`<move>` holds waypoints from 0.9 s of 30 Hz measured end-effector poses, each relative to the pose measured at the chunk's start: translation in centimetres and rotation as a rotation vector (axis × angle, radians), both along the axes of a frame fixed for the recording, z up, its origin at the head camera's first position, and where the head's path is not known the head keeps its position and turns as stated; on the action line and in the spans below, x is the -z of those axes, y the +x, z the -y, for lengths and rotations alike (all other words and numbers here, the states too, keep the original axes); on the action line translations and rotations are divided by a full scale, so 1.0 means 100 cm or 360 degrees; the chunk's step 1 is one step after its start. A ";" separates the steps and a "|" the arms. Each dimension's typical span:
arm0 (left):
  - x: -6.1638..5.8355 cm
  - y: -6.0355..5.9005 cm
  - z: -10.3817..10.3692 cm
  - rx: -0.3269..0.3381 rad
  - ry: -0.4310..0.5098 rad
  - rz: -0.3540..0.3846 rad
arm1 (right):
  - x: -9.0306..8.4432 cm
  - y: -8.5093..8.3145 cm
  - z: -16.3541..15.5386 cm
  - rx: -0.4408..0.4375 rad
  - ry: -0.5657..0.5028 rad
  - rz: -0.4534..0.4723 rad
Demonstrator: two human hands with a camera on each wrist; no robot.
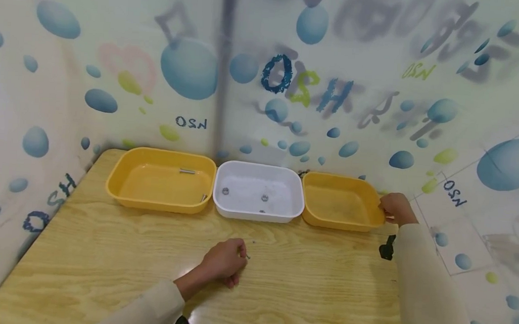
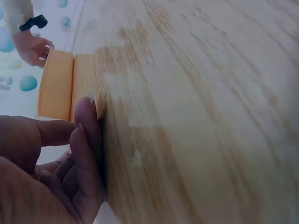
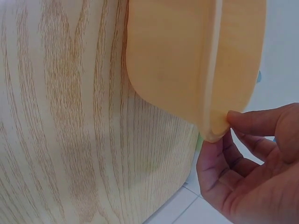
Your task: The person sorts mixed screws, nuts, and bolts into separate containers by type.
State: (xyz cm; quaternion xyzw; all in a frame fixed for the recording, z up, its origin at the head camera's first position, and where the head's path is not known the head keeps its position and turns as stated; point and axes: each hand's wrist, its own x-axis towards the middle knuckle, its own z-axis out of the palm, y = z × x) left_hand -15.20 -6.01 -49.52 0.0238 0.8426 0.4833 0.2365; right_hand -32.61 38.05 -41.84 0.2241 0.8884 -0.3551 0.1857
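Note:
At the right end of the row, my right hand [image 1: 397,208] pinches the rim of a yellow tray [image 1: 342,226]. The right wrist view shows the thumb on the inner side of that tray's rim [image 3: 212,93] and the fingers beneath it. Low over the wooden table, in front of the white tray [image 1: 256,216], my left hand [image 1: 224,260] has thumb and forefinger together. A small thin screw [image 1: 248,256] pokes out at those fingertips; most of it is hidden. Another tiny dark piece [image 1: 253,241] lies on the table just beyond.
Several metal nuts [image 1: 264,198] lie in the white tray. The larger yellow tray [image 1: 158,206] at the left contains a long bolt [image 1: 187,171] and a shorter bolt [image 1: 204,198]. Patterned walls [image 1: 252,127] close off the wooden table [image 1: 305,288] behind and at the sides.

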 end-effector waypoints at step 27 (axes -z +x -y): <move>-0.003 -0.003 0.001 -0.0014 0.0080 0.0185 | 0.003 0.002 -0.004 -0.0044 -0.0039 -0.0073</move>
